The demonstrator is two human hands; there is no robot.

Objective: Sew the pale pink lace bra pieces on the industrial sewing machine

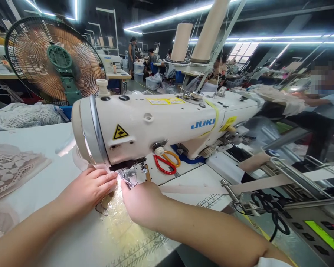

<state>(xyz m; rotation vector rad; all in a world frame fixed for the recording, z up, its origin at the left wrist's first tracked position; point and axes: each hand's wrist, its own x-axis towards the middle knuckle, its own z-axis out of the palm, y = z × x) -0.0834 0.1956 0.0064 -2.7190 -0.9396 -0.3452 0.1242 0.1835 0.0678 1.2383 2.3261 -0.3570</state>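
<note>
A white sewing machine (pixel 167 122) stands across the table, its lit needle area at the lower left of its head. My left hand (pixel 90 187) lies palm down just left of the needle, fingers together over pale fabric (pixel 79 159) that runs under the machine head. Close to the presser foot (pixel 125 176), my right hand (pixel 141 202) is curled with its thumb side at the metal parts; what its fingers hold, if anything, is hidden. Scissors with red and orange handles (pixel 165 165) lie behind the needle area.
Beige lace pieces (pixel 13 167) lie at the left. A large fan (pixel 55 61) and white netting (pixel 28 115) are behind. Thread cones (pixel 181 42) stand above the machine. A metal tape feeder (pixel 284 181) is at the right. People work in the background, one near at the right.
</note>
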